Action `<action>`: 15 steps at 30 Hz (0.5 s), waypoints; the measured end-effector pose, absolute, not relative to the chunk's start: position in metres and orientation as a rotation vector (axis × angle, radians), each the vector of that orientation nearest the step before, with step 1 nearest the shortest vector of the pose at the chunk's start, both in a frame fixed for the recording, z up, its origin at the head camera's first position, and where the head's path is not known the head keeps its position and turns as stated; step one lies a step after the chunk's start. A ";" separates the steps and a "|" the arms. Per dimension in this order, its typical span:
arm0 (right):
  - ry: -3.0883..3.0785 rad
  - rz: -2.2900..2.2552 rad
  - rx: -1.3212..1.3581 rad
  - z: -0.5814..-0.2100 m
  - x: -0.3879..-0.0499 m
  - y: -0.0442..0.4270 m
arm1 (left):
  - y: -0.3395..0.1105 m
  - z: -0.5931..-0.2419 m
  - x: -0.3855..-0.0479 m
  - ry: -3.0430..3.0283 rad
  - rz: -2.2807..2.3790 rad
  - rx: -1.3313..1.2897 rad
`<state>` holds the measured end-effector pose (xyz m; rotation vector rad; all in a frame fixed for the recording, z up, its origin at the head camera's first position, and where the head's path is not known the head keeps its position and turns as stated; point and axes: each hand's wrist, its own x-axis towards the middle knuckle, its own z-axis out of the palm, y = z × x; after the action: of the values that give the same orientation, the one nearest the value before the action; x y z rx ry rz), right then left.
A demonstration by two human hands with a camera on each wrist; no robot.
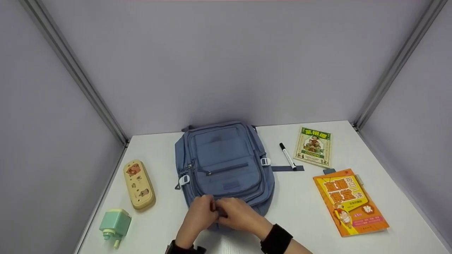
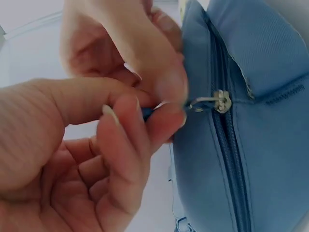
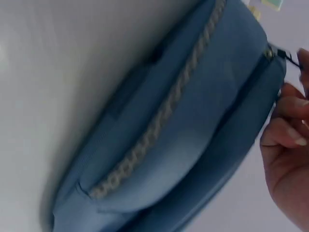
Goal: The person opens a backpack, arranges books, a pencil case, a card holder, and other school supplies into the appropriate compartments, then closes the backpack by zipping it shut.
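Pinching the zipper pull (image 2: 146,114) at the near end of the backpack (image 1: 226,150), left hand (image 1: 201,212) and right hand (image 1: 241,216) are pretty much bunched together, pull right between their fingertips.

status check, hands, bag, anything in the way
Left hand and right hand both pinching zipper pull. Backpack lying on table. Marker end over side strap; nothing visibly blocking hands.
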<state>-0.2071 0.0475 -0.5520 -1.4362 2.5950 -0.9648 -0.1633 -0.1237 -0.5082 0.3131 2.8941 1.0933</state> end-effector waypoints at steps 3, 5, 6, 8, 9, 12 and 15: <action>2.643 -1.017 -1.480 -0.558 -0.203 0.041 | -0.128 -0.505 -0.161 2.904 1.109 0.287; 2.674 -1.045 -1.494 -0.560 -0.202 0.040 | -0.129 -0.504 -0.161 2.894 1.140 0.314; 2.686 -1.058 -1.487 -0.560 -0.201 0.040 | -0.129 -0.504 -0.162 2.879 1.165 0.347; 2.713 -1.079 -1.463 -0.560 -0.201 0.041 | -0.128 -0.504 -0.165 2.842 1.230 0.436; 2.721 -1.090 -1.440 -0.560 -0.200 0.041 | -0.128 -0.505 -0.166 2.826 1.260 0.486; 2.732 -1.125 -1.370 -0.560 -0.199 0.043 | -0.127 -0.511 -0.171 2.793 1.343 0.606; 2.725 -1.150 -1.306 -0.558 -0.199 0.045 | -0.133 -0.518 -0.175 2.827 1.364 0.658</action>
<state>-0.1994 0.0448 -0.5584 -1.3056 2.7253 -1.1496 -0.1747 -0.1330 -0.5180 0.6578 2.8267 1.3639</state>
